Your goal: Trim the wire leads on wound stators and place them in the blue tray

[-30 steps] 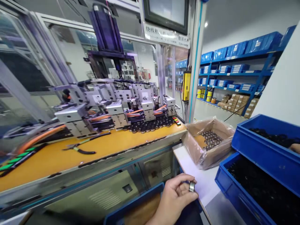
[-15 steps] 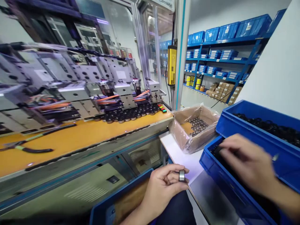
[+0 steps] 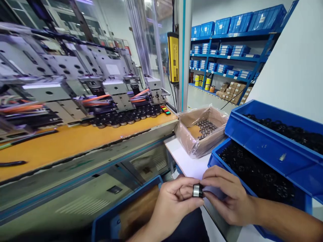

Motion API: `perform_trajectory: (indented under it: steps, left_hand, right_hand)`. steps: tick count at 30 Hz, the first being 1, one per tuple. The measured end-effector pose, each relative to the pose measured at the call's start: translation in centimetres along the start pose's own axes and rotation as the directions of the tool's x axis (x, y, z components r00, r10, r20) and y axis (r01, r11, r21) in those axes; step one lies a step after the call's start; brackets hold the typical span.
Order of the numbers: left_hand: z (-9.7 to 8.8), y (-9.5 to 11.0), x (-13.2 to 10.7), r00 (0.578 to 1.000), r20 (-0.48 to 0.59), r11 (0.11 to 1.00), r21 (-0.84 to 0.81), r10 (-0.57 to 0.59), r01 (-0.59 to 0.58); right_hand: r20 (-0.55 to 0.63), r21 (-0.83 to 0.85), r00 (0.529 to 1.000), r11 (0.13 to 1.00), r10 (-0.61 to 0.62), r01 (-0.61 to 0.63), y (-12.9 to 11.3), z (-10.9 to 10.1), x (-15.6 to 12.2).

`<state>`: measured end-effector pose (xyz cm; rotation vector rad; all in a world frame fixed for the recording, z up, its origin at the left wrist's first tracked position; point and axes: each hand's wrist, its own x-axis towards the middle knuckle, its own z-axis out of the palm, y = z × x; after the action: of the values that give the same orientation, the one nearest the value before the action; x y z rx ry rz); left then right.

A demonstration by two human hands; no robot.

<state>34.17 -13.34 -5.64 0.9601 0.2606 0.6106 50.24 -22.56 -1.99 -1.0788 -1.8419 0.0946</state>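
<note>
Between the thumb and fingers of my left hand (image 3: 173,200) sits a short silver metal ring (image 3: 196,190). My right hand (image 3: 228,198) meets it from the right, thumb and fingertips pinched around a small black plastic part (image 3: 201,191) at the ring's right face. The fingertips partly hide that part, so I cannot tell how deep it sits in the ring. Just beyond my right hand is a lower blue bin (image 3: 214,160) holding many black plastic parts (image 3: 254,168).
A second blue bin (image 3: 267,149) of black rings overlaps the lower one. Left of it, a plastic-lined cardboard box (image 3: 195,146) holds metal rings on a white table (image 3: 178,151). The machine bench (image 3: 75,144) carries rows of dark round parts (image 3: 121,117). Another blue bin (image 3: 94,228) lies below.
My right hand has come out of the lower blue bin and moved left to the ring, bringing a black part. My left hand keeps hold of the ring. The view has shifted slightly.
</note>
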Motion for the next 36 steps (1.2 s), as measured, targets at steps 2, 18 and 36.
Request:
perform_trajectory:
  steps: [2, 18, 36]
  left_hand:
    - [0.0, 0.1, -0.2, 1.0, -0.01, 1.0, 0.022, 0.021, -0.02]
    - [0.5, -0.1, -0.6, 0.992, -0.09, 0.989, 0.123, 0.091, -0.079]
    - [-0.7, -0.2, -0.2, 0.864, 0.117, 0.716, 0.511, 0.49, -0.476]
  right_hand:
    - [0.027, 0.006, 0.999, 0.999, -0.033, 0.033, 0.0, -0.1, 0.1]
    - [0.091, -0.377, 0.954, 0.877, -0.285, 0.298, 0.5, 0.0, -0.3]
    - [-0.018, -0.233, 0.985, 0.959, -0.172, 0.163, -0.4, 0.0, -0.1]
